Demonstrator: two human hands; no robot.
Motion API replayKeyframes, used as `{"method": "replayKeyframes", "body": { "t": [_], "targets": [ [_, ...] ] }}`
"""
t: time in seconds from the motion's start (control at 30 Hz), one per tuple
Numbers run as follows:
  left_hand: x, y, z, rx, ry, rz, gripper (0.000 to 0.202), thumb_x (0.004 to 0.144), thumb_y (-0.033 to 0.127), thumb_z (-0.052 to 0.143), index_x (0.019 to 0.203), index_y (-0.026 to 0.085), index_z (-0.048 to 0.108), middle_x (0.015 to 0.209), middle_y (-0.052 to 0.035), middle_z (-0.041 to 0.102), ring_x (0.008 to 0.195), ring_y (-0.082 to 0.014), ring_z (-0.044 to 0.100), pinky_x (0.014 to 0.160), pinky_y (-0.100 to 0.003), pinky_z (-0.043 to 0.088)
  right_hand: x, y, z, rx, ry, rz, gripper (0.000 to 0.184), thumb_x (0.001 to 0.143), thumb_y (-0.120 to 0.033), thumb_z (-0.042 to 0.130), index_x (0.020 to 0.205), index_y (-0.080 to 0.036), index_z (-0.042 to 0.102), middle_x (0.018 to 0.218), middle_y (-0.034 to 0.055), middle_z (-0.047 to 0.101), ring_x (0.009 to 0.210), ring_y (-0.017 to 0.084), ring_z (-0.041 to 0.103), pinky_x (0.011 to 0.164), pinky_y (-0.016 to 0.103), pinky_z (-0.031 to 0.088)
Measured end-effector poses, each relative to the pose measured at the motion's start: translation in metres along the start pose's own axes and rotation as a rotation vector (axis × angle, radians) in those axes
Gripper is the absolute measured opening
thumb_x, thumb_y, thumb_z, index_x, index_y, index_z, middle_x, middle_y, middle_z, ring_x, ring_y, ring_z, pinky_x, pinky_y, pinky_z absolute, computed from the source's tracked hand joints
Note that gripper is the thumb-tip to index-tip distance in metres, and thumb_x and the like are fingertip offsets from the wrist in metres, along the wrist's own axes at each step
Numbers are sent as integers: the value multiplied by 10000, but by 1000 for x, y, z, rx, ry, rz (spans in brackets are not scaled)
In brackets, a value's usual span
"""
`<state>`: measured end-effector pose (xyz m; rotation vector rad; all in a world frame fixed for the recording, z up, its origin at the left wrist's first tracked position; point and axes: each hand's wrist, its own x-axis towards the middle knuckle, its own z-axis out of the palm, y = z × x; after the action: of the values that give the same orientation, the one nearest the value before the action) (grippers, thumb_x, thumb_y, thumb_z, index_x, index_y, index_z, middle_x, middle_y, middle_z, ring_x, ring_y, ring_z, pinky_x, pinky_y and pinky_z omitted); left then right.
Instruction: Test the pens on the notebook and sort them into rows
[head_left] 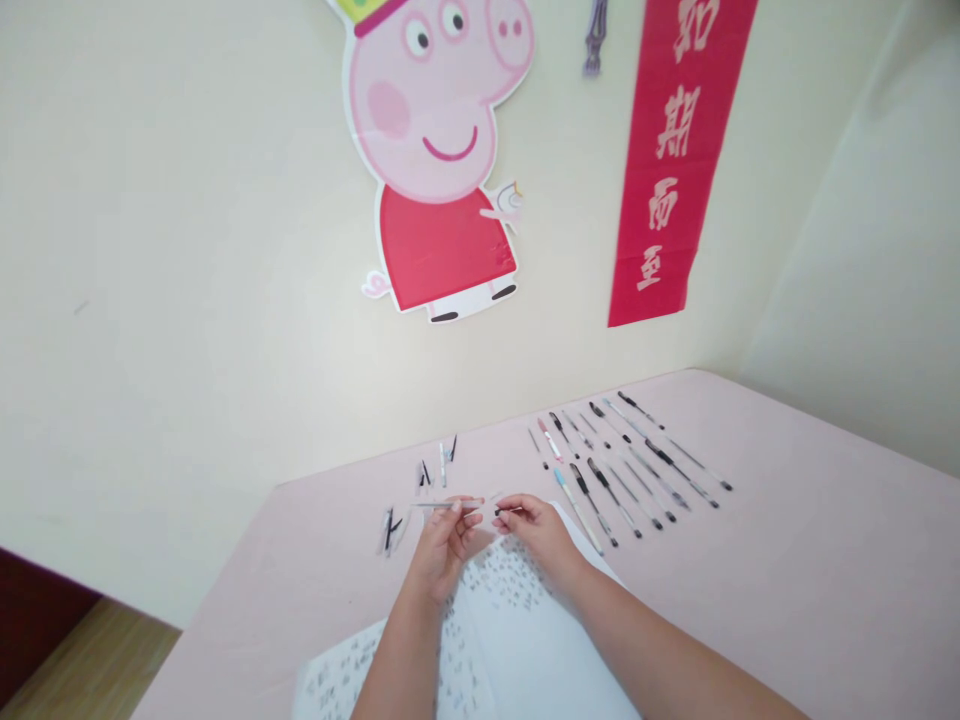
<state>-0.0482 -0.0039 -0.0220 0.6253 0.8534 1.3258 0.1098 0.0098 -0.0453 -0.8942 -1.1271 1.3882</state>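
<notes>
My left hand [441,552] pinches a slim clear pen barrel [431,505] between thumb and fingers, its thin end pointing left. Close by on the right, my right hand [541,535] grips a small black pen cap or plug [496,512] at its fingertips. A short gap separates the two pieces. Both hands are above the top of an open notebook [529,645] with handwriting on its pages. Fingers partly hide the barrel's right end, so I cannot tell whether a refill is inside.
Rows of pens, among them a black-grip pen [613,495] and a light-blue one [577,510], lie on the pink table [810,570] to the right. Small groups of pen parts [388,530] lie on the left. A wall [225,300] stands behind the table.
</notes>
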Motion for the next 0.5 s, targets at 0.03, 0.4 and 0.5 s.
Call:
{"method": "replayKeyframes", "body": {
  "t": [0.03,0.4,0.5],
  "targets": [
    [0,0,0,4,-6,-8,130,755,203,672,851,117,651,859,-48,715,646,-79,659,501,-119,509,0,-1,0,20,5,13,313,631,-409,725,809,-161,659,681,41,671,668,188,650,669,347,530],
    [-2,-4,4,23,-49,-49,196,710,242,722,854,128,653,859,-50,706,709,-103,660,589,-161,520,0,-10,1,3,17,0,237,647,-360,710,770,-158,683,652,30,658,584,142,595,526,253,475],
    [-2,-5,4,32,-62,-42,213,705,259,727,855,127,653,857,-54,706,730,-110,658,616,-173,523,0,-11,2,14,13,-10,234,636,-358,719,760,-162,690,665,29,660,581,139,583,496,240,462]
  ]
}}
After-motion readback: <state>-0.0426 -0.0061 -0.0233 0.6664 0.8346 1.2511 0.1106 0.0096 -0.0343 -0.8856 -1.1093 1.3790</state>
